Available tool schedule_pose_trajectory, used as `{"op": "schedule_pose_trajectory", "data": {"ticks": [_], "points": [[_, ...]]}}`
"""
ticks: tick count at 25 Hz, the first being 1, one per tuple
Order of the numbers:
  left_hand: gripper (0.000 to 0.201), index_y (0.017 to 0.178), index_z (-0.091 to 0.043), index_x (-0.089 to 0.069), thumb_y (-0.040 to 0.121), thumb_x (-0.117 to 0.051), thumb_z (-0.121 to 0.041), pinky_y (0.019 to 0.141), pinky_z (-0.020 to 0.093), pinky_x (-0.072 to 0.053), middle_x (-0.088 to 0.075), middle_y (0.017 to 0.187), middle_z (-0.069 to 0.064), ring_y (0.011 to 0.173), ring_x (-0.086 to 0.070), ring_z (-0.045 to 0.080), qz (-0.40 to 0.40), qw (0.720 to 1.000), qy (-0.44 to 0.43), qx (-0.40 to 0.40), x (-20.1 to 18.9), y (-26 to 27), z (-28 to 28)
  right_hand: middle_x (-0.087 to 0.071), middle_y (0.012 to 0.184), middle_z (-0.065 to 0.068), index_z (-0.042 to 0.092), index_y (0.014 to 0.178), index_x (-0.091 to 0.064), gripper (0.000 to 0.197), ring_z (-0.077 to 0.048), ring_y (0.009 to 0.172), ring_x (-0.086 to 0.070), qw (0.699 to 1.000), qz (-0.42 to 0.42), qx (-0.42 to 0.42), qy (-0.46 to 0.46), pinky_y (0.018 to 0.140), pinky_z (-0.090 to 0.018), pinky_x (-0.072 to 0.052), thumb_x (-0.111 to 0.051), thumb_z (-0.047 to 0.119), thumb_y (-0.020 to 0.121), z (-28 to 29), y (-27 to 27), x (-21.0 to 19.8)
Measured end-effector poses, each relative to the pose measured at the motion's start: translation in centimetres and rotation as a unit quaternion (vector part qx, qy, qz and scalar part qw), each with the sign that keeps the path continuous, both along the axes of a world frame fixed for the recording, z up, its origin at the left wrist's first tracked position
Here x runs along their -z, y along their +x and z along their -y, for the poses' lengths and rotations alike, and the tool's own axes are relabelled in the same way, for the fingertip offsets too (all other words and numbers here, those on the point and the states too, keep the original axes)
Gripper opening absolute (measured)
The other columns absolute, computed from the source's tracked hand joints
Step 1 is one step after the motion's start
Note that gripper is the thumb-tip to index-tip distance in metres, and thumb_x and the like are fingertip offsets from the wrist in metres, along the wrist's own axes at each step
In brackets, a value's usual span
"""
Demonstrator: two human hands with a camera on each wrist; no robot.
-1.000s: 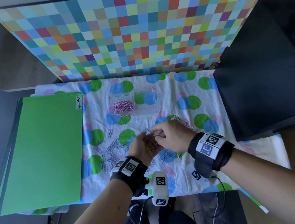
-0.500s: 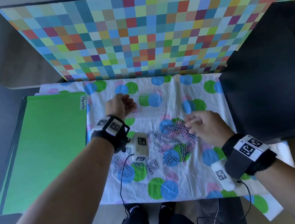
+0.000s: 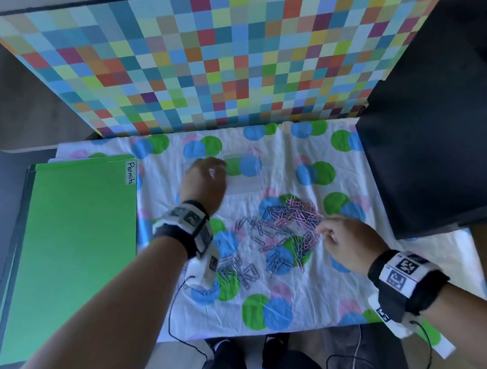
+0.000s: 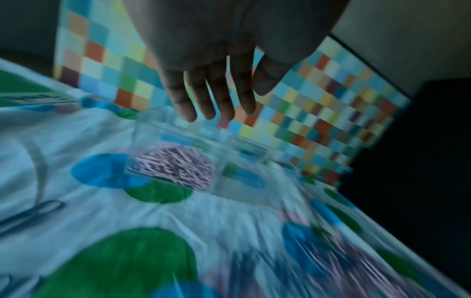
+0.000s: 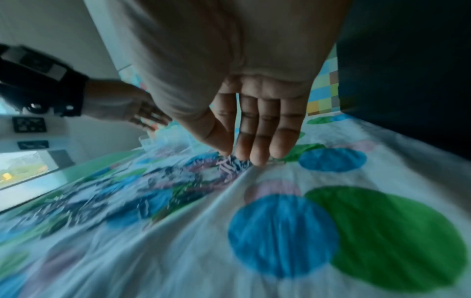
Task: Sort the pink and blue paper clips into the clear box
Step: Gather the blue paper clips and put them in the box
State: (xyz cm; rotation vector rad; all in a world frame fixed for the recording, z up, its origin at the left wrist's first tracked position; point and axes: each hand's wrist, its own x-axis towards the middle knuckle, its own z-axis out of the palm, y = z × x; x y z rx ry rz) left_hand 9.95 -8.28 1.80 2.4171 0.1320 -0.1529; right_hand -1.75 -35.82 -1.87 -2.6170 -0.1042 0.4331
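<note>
The clear two-part box (image 3: 243, 184) stands at the back of the spotted cloth. Its left compartment holds a heap of pink paper clips (image 4: 175, 167); the right compartment looks bare. My left hand (image 3: 206, 174) hovers over the left compartment with fingers (image 4: 203, 100) straight and nothing in them. A loose pile lies mid-cloth, with pink clips (image 3: 296, 211) towards the right and blue clips (image 3: 241, 266) towards the left. My right hand (image 3: 324, 231) is at the pile's right edge, and its straight fingertips (image 5: 254, 157) touch pink clips there.
A green folder (image 3: 67, 256) labelled "Permits" lies along the left side. A large black box (image 3: 446, 124) stands on the right, close to my right hand. A chequered panel (image 3: 233, 54) closes the back. The cloth's front edge (image 3: 301, 317) hangs near my knees.
My hands were together over the pile. The left hand went up to the box's left compartment and spread its fingers. The right hand went to the pile's right edge.
</note>
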Motion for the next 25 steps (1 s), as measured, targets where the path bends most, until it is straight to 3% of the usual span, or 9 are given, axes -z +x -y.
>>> {"op": "schedule_pose_trajectory", "data": {"ticks": [3,5,7,10,14,17,20,23,25], "points": [[0.024,0.101,-0.017,-0.070,0.086,-0.052,-0.011,0.087,0.038,-0.050,-0.066,0.108,0.005,0.097,-0.062,0.025,0.092,0.968,0.006,0.232,1.2,-5.9,3.7,-0.060,0.093,-0.001,0.016,0.093,-0.067,0.020,-0.022,0.089,-0.059,0.997,0.044,-0.046,-0.043,0.071,-0.039,-0.053,-0.061,0.006,0.078,-0.6,-1.3,1.3],[0.038,0.112,-0.016,-0.066,0.078,-0.055,-0.007,0.087,0.043,-0.052,-0.065,0.116,0.005,0.104,-0.061,0.028,0.083,0.920,0.070,0.375,2.8,-9.5,6.0,-0.059,0.088,-0.003,0.015,0.090,-0.068,0.022,-0.025,0.085,-0.059,0.994,0.084,-0.053,-0.050,0.070,-0.041,-0.054,-0.067,0.004,0.072,-0.8,-1.7,2.1],[0.056,0.130,-0.019,-0.054,0.075,-0.056,-0.009,0.092,0.043,-0.048,-0.055,0.134,0.003,0.120,-0.052,0.026,0.047,0.877,0.144,0.455,4.4,-12.0,7.3,-0.058,0.087,-0.001,0.017,0.089,-0.067,0.017,-0.024,0.083,-0.057,0.995,0.086,-0.038,-0.046,0.069,-0.037,-0.052,-0.071,0.010,0.073,-0.9,-1.9,2.2],[0.067,0.143,-0.024,-0.036,0.079,-0.052,-0.012,0.103,0.046,-0.037,-0.033,0.152,-0.001,0.137,-0.032,0.023,0.012,0.862,0.191,0.470,5.3,-13.1,6.7,-0.057,0.082,0.001,0.017,0.081,-0.064,0.006,-0.022,0.083,-0.054,0.996,0.078,-0.043,-0.030,0.068,-0.034,-0.046,-0.069,0.016,0.078,-0.9,-1.4,2.1],[0.064,0.143,-0.038,-0.031,0.084,-0.047,-0.018,0.109,0.045,-0.028,-0.017,0.158,-0.002,0.142,-0.021,0.022,0.001,0.864,0.236,0.445,5.8,-12.7,4.0,-0.059,0.080,-0.001,0.013,0.073,-0.058,0.010,-0.021,0.080,-0.054,0.997,0.063,-0.036,-0.003,0.067,-0.031,-0.043,-0.063,0.008,0.080,-0.9,-0.7,2.2],[0.069,0.137,-0.046,-0.036,0.077,-0.053,-0.018,0.102,0.046,-0.039,-0.034,0.151,-0.005,0.135,-0.036,0.022,-0.011,0.881,0.234,0.411,5.7,-12.4,1.9,-0.060,0.073,0.000,0.010,0.072,-0.057,0.013,-0.016,0.070,-0.054,0.995,0.058,0.012,0.077,0.065,-0.027,-0.047,-0.061,0.001,0.080,-1.0,-0.7,2.3],[0.056,0.120,-0.041,-0.059,0.067,-0.061,-0.021,0.093,0.045,-0.045,-0.055,0.133,-0.002,0.120,-0.052,0.026,0.007,0.905,0.254,0.340,5.4,-12.1,1.1,-0.065,0.071,0.001,0.011,0.073,-0.062,0.012,-0.011,0.064,-0.059,0.982,0.010,0.108,0.155,0.061,-0.011,-0.044,-0.063,0.001,0.080,-0.9,-0.3,2.3],[0.037,0.110,-0.029,-0.065,0.074,-0.061,-0.019,0.096,0.044,-0.041,-0.056,0.126,0.001,0.116,-0.051,0.026,0.032,0.915,0.239,0.323,4.8,-12.3,3.3,-0.068,0.074,-0.004,0.016,0.083,-0.066,0.014,-0.014,0.067,-0.061,0.954,-0.063,0.169,0.241,0.067,-0.022,-0.050,-0.064,0.001,0.082,-0.8,-0.1,2.3],[0.035,0.106,-0.030,-0.066,0.073,-0.066,-0.019,0.090,0.039,-0.045,-0.057,0.115,-0.001,0.106,-0.053,0.022,0.056,0.903,0.219,0.366,4.7,-13.0,5.5,-0.066,0.073,-0.006,0.015,0.094,-0.066,0.021,-0.015,0.064,-0.058,0.926,-0.107,0.201,0.303,0.062,-0.023,-0.050,-0.058,-0.003,0.086,-0.7,0.0,2.0]]}}
